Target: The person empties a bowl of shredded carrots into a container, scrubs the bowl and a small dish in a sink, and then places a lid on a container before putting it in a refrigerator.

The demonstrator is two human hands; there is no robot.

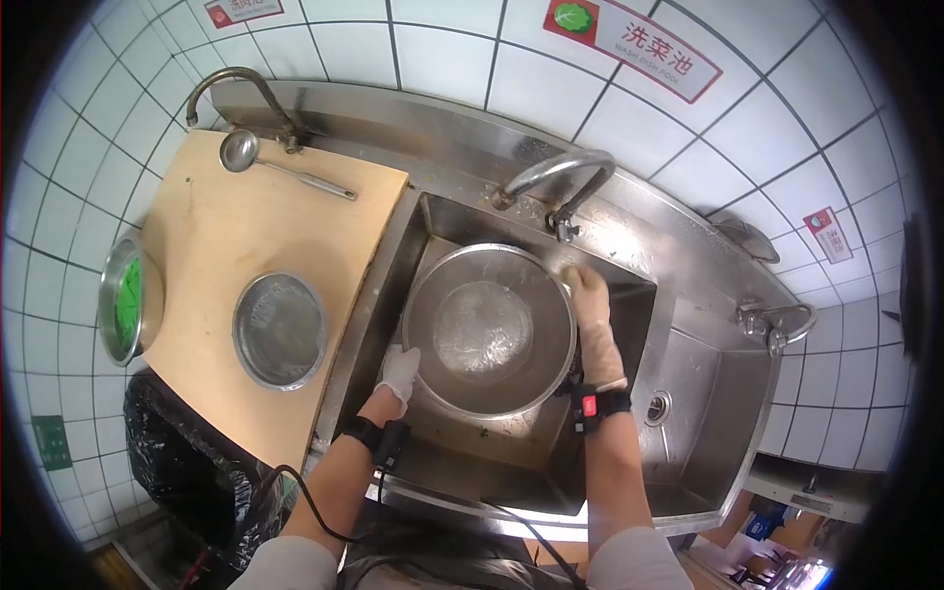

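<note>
A large round metal basin (492,393) sits in the middle sink (472,457), its wet inside facing up. My left hand (401,374), in a thin white glove, grips the basin's side at the lower left. On the opposite side, my right hand (588,295) wears a longer pale glove and is at the upper right of the rim. Its fingers are curled and slightly blurred; whatever they hold is hidden. A curved faucet (565,167) rises behind the basin, close to my right hand.
Left of the sink, a wooden board (197,236) carries a ladle (295,175) and a metal bowl (280,331). Another bowl (131,300) with something green inside is at its left edge. A black bag (172,462) hangs below. A second sink (688,413) lies to the right.
</note>
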